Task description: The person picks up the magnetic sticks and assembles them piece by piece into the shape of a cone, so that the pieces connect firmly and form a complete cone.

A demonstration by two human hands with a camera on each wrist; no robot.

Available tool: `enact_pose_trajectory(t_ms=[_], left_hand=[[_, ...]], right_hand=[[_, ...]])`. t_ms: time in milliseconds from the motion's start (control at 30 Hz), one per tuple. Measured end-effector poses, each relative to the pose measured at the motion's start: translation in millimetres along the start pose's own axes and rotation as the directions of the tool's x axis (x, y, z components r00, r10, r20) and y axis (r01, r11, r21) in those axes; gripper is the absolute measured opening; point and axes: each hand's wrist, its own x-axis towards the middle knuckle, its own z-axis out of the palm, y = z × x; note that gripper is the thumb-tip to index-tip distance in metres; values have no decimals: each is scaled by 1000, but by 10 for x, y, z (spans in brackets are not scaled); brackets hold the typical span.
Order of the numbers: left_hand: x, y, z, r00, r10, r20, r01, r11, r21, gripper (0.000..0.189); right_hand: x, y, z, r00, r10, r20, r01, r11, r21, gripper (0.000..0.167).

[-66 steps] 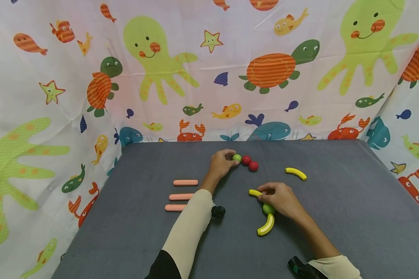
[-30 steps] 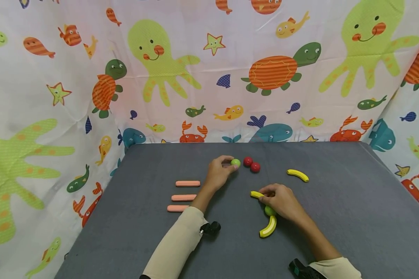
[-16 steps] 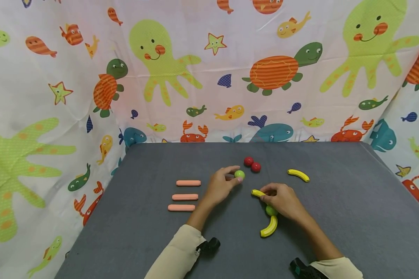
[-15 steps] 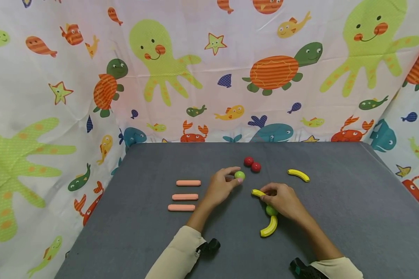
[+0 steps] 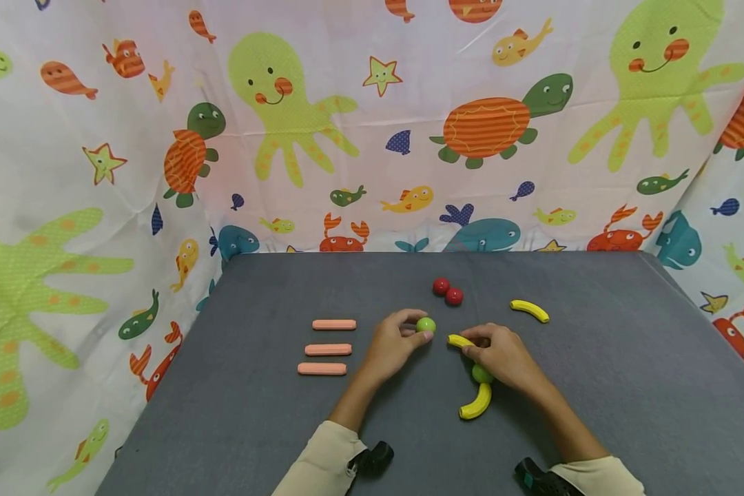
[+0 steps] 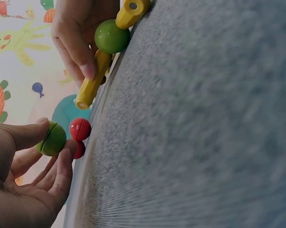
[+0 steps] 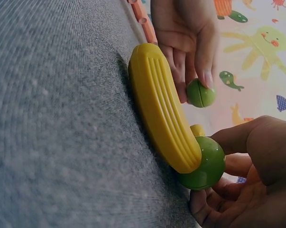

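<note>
My left hand (image 5: pixel 392 348) pinches a light green ball (image 5: pixel 426 324) between thumb and fingers, held just left of the yellow piece's free end with a gap between. My right hand (image 5: pixel 499 351) pinches a curved yellow stick (image 5: pixel 459 341), its upper part covered by the fingers. That stick meets a darker green ball (image 6: pixel 112 36), and a second curved yellow stick (image 7: pixel 164 109) joins the ball's other side. The joined pieces lie on the grey cloth. Two red balls (image 5: pixel 454 296) lie touching beyond the hands.
Several things lie around: three straight pink sticks (image 5: pixel 328 350) in a stack of rows at left, and a loose curved yellow stick (image 5: pixel 530 311) at right. The grey table (image 5: pixel 626 386) ends at a sea-animal curtain (image 5: pixel 372 158) behind.
My left hand has drawn the light green ball away from the two red balls, back toward me and close to the yellow stick. The right hand keeps its hold in place.
</note>
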Motion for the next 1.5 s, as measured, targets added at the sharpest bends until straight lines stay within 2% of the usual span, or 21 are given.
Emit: enact_pose_trajectory(t_ms=[200,467,700,967,1500], left_hand=[[-33,-15,4,1000,-26,8,26,999,-39,43],[-50,-15,2,1000,11,29,-11,1000,-13,39],[-58,-8,15,998,-5,55,5,1000,11,39],[-62,-9,58,998,-29,59,29,1000,-3,35],[-73,12,76,995,-3,95,2,1000,16,35]], right_hand=[[11,2,-4,1000,13,0,-13,1000,19,23],[8,-2,-7,1000,24,9,-25,999,45,20],[6,-14,-12,999,29,16,-30,997,66,21],[-3,-18,-13,1000,15,19,-16,996,83,21],[3,-25,-10,1000,-10,19,8,996,89,20]])
